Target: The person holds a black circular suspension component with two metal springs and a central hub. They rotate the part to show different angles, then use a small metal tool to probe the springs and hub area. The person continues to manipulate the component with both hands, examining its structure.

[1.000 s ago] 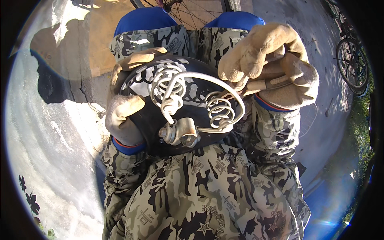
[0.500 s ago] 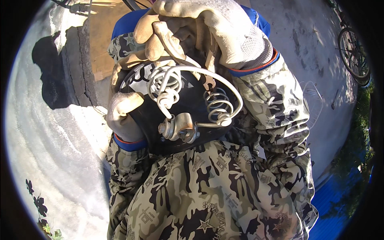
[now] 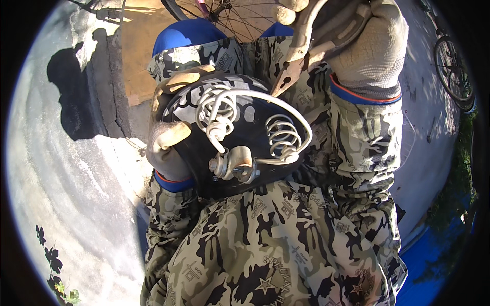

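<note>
Left hand grips saddle upside down over lap, 2 springs up, same as before. Right hand, closed round pliers, has risen to top edge; plier tips now above saddle rim. Wheel beyond.

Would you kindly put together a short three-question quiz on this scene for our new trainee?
1. True or false: the left hand grips the upturned black bicycle saddle by its edge.
2. Which tool does the right hand hold? A) hammer B) pliers C) screwdriver
3. Fill in: the pale coil springs and wire frame sit on the saddle's ____.

Key: 1 true; 2 B, with the pliers' tip near the saddle's far edge; 3 underside, which faces the camera. Both hands wear light work gloves, and a bicycle wheel stands beyond the knees.
</note>
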Available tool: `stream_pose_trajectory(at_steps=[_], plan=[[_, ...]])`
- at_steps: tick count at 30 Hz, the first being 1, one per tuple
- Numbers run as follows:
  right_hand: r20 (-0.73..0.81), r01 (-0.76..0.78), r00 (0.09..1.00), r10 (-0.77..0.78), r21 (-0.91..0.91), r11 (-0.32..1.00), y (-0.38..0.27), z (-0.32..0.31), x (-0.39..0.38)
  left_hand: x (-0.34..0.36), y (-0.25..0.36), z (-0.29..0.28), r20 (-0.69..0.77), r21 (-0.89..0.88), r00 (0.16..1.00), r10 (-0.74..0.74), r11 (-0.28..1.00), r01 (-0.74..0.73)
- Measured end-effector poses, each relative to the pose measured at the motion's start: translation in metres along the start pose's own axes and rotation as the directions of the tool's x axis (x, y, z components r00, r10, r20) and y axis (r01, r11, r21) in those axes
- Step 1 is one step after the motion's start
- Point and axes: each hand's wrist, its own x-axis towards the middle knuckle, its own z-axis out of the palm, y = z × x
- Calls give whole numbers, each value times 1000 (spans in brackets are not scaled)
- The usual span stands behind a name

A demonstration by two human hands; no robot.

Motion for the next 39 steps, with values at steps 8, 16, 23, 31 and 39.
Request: stream_pose_trajectory(at_steps=[8,16,23,31,39], plan=[[-242,-50,970,-34,-334,941,2,16,-68,-9,-12,1,-8,52,999,-48,998,48],[-485,-271,872,66,-366,890,1,29,-90,-9,-17,-1,-14,88,997,-74,993,75],[-511,-308,860,-7,-530,790,-9,39,-103,-14,-21,-5,-18,109,995,-96,989,98],[-426,-257,904,-40,-615,746,-21,50,-93,-19,-26,-7,3,117,993,-119,986,118],[-352,-173,936,-29,-530,830,-17,40,-94,0,-40,-8,268,-469,914,-304,788,399]])
